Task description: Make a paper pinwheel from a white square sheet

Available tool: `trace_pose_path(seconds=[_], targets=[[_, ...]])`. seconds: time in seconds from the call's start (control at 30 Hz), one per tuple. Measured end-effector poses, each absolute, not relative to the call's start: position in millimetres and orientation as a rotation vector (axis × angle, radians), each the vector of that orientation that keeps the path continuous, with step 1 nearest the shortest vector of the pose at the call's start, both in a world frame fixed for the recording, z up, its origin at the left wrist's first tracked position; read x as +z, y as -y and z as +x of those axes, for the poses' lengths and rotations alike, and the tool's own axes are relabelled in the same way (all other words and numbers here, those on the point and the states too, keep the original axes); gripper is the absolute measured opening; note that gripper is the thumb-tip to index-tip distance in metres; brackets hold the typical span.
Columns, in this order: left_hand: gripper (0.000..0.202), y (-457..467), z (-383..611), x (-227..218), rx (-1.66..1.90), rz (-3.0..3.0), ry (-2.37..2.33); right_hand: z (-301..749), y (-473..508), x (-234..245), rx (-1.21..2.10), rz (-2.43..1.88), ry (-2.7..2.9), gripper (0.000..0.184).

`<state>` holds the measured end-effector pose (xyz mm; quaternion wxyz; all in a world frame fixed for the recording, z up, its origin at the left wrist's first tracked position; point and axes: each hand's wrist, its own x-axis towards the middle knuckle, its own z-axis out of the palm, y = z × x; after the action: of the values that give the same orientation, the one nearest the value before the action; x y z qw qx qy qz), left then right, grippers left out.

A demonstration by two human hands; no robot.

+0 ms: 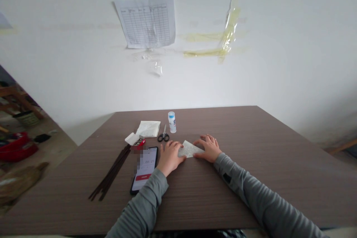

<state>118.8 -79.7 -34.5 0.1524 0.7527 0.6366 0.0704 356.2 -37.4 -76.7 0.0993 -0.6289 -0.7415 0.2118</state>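
A small folded sheet of printed paper (190, 149) lies on the brown wooden table (251, 163). My left hand (170, 157) rests on its left part, fingers lying flat on the paper. On the paper's right edge my right hand (208, 148) presses down with its fingers spread. Both arms wear grey sleeves.
Left of my hands lies a phone (145, 169) with a lit screen, a bundle of thin dark sticks (111, 174), and a small red and white box (135, 141). Behind are scissors (163, 134), a glue bottle (172, 121) and a folded white cloth (148, 128). A wall stands behind the table.
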Motion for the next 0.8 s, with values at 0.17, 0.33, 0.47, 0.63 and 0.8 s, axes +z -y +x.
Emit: trace_pose_path(seconds=[0.17, 0.33, 0.47, 0.63, 0.8], targets=[[0.048, 79.9, 108.1, -39.5, 0.227, 2.17, -1.84, 385.1, 28.8, -81.3, 0.606, -1.894, 2.161, 0.071], [0.044, 81.9, 95.7, -42.6, 0.248, 2.182, -1.85, 413.2, 21.5, -82.5, 0.651, -1.906, 2.151, 0.075], [0.043, 83.1, 87.8, -42.6, 0.274, 2.187, -1.873, 422.1, 19.9, -82.6, 0.667, -1.893, 2.152, 0.073], [0.044, 80.5, 79.5, -44.4, 0.223, 2.159, -1.9, 423.9, 19.7, -87.0, 0.654, -1.856, 2.179, 0.064], [0.045, 77.2, 75.8, -49.8, 0.194, 2.138, -1.926, 426.2, 18.7, -90.6, 0.663, -1.844, 2.205, 0.061]])
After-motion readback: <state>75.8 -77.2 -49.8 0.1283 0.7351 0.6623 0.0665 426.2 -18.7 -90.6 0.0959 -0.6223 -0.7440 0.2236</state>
